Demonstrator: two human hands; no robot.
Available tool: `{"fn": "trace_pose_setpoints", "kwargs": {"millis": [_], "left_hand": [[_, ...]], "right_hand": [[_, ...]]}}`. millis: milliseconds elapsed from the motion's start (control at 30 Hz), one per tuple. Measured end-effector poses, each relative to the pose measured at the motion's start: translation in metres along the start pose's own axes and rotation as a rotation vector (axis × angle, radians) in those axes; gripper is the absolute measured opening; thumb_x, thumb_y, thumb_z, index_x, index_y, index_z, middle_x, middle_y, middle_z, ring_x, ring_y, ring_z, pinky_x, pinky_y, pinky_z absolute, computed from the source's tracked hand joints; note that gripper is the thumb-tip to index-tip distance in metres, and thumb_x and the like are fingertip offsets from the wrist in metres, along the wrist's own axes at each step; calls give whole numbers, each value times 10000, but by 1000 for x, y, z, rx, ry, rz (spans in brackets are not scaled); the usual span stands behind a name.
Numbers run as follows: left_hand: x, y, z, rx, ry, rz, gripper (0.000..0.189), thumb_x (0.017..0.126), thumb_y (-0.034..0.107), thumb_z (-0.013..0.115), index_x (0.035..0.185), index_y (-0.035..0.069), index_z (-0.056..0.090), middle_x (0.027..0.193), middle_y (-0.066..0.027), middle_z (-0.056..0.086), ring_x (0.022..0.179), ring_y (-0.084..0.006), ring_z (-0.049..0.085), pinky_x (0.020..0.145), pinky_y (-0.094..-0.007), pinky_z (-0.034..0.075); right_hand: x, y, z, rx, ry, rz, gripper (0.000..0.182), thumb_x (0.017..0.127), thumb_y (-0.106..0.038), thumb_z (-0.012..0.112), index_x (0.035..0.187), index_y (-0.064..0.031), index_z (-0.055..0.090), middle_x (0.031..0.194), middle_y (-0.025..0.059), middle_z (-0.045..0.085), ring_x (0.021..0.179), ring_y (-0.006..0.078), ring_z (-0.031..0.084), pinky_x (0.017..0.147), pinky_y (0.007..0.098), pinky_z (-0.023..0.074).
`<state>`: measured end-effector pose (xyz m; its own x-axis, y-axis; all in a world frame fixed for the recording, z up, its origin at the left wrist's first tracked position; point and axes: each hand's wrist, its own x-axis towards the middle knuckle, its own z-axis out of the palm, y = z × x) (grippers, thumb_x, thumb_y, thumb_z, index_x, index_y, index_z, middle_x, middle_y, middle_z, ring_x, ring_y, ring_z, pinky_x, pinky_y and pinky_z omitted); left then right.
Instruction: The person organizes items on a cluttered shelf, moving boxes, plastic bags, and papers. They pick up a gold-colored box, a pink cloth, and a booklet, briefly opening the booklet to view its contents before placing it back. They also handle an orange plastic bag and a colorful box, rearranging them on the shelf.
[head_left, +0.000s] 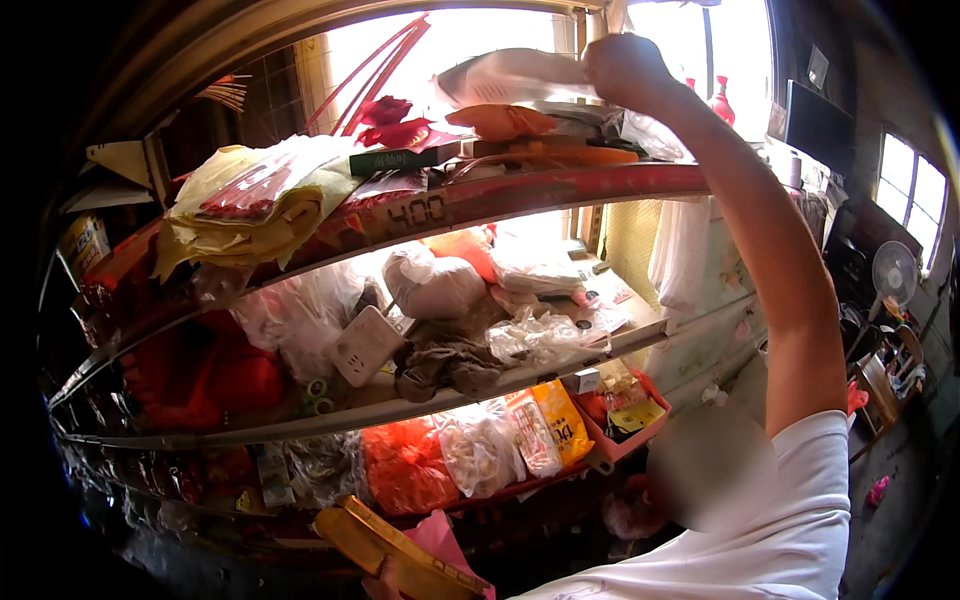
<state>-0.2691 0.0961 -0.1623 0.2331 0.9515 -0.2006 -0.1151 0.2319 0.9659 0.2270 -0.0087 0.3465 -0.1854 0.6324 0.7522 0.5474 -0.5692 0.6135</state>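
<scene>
High on the upper shelf, my right hand (626, 69) is closed on the end of a pale, translucent plastic bag (517, 75). Just below the bag are an orange packet (501, 121) and more plastic-wrapped items. At the bottom edge, my left hand (384, 581), partly cut off, holds a golden-yellow shallow box or tray (397, 547); a pink sheet or bag (439, 534) is beside it. A stack of yellow paper (247, 202) with a plastic-covered red-and-white packet on top overhangs the upper shelf's left part, near a red artificial flower (394, 124).
The middle shelf (630, 334) holds plastic bags, a white power-socket panel (367, 346) and dark crumpled cloth (450, 364). Below are a red bag (409, 465), food packets and a pink box (630, 431). A fan (894, 274) stands at right. A round blur hides part of the view.
</scene>
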Motion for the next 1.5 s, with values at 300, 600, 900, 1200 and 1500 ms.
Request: {"fn": "trace_pose_setpoints", "kwargs": {"millis": [300, 600, 900, 1200, 1500], "left_hand": [[-3, -3, 10, -23, 0, 18, 326, 742, 83, 608, 1035, -41, 532, 942, -102, 580, 816, -176, 569, 704, -291, 461], [-7, -9, 8, -57, 17, 44, 287, 743, 75, 613, 998, -45, 559, 920, -96, 591, 804, -167, 570, 698, -285, 459], [-20, 9, 18, -28, -11, 81, 299, 745, 65, 623, 1016, -41, 555, 924, -73, 594, 799, -151, 570, 720, -266, 453], [-43, 39, 11, -127, 31, 168, 361, 747, 44, 603, 1084, -45, 509, 1003, -113, 570, 901, -209, 555, 783, -307, 434], [-102, 58, -42, 566, 661, 833, 367, 760, 25, 578, 1109, -41, 485, 1051, -125, 542, 956, -223, 525, 818, -326, 417]], "right_hand": [[-7, 17, -18, 11, 208, 92, 229, 807, -248, 539, 709, -50, 597, 595, 98, 558, 568, 274, 567, 569, 394, 455], [-44, 24, -51, 99, 238, 132, 203, 816, -262, 540, 784, -67, 589, 657, 81, 559, 614, 231, 562, 586, 344, 454], [-97, -61, -107, 81, 646, -98, 276, 654, -85, 612, 925, -138, 612, 782, -14, 552, 566, 128, 486, 431, 246, 394], [-89, -206, -141, 537, 845, -248, 394, 540, -118, 621, 932, -101, 653, 794, -3, 523, 528, 105, 436, 439, 213, 376], [-85, -387, -183, 1056, 991, -345, 289, 596, -99, 640, 884, -89, 642, 762, -1, 492, 540, 94, 430, 441, 206, 354]]}}
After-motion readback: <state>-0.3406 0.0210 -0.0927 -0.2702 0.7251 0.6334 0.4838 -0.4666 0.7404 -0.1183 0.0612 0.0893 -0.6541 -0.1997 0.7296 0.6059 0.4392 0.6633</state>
